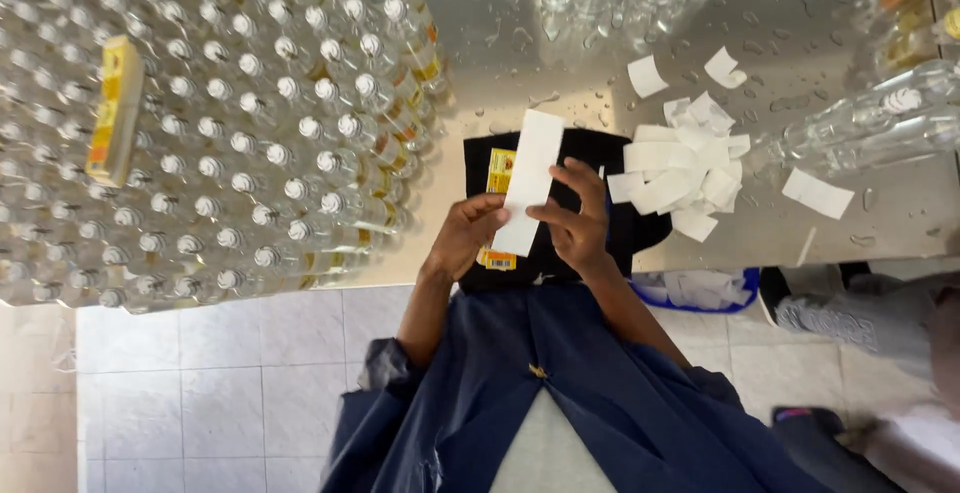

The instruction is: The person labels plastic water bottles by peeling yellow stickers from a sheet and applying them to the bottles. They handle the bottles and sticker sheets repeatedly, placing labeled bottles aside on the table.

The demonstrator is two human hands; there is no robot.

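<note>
White paper is what both hands pinch: a long backing strip (pixel 526 185) held upright over a black cloth (pixel 640 223) that lies on the wet steel tabletop (pixel 800 243). The left hand (pixel 465 233) grips the strip's lower edge between thumb and fingers, while the right hand (pixel 578 218) nips its right side with thumb and forefinger, the other fingers fanned out above. Behind the strip, partly covered by it, lies a stack of yellow labels (pixel 499 178) on the cloth. Just beside the right hand, a heap of torn white paper scraps (pixel 680 178) spreads over the cloth's edge and onto the tabletop. To the left, well apart from the hands, stands a dense block of clear capped bottles (pixel 230 123), with a yellow label bundle (pixel 115 108) resting on their tops. More clear bottles (pixel 880 123) lie on their sides at the far right. A blue smock (pixel 600 393) covers the person's front.
</note>
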